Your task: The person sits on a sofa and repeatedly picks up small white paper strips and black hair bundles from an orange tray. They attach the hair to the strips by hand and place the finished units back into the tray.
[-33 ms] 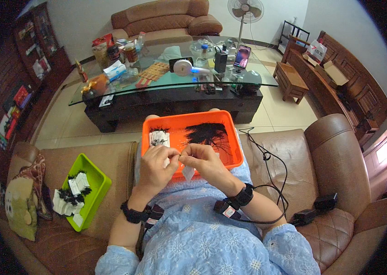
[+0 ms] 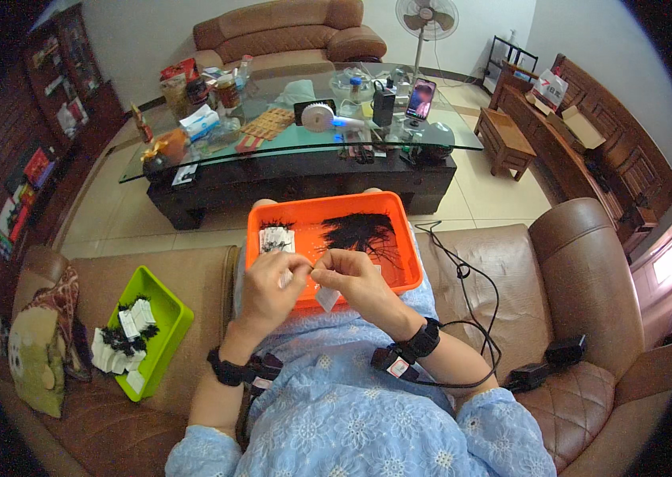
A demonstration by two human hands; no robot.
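Observation:
An orange tray (image 2: 411, 253) rests on my lap. My left hand (image 2: 272, 286) and my right hand (image 2: 356, 280) meet over its near side, both closed in a pinch with the fingertips almost touching. Below my right fingers hangs a small white tag (image 2: 327, 298). A bit of white shows by my left fingers, but what their tips pinch is too small to make out. Loose thin black strings (image 2: 358, 230) lie in a heap at the tray's far right. White tags with black strings (image 2: 276, 238) sit in a stack at its far left.
On the sofa to my left a green tray (image 2: 174, 334) holds more white tags with black strings (image 2: 135, 318), some over its edge. A patterned cushion (image 2: 36, 362) lies beyond it. Black cables (image 2: 475, 286) run along the right seat. Ahead stands a cluttered glass table (image 2: 272, 151).
My left hand has turned slightly and its wrist has shifted a little to the left. My right hand and the trays look the same.

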